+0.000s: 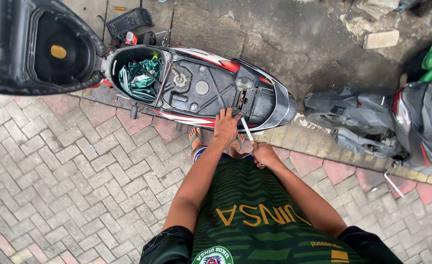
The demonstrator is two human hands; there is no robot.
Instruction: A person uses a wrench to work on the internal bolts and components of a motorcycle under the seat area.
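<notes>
Brick paving (79, 166) meets cracked concrete under an opened scooter (201, 88); its underseat bay holds a green cloth (138, 78); left hand (226, 126) rests fingers-down on the scooter's rear edge; right hand (264, 154), just behind, closes its fingers on a screwdriver (247, 129) angled toward the latch.

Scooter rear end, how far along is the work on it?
Done: the scooter's seat is flipped up, exposing the storage bay with a green cloth inside. In hand: the left hand rests on the rear body panel while the right hand works a long tool at the latch area. Left: the panels are still on.
</notes>
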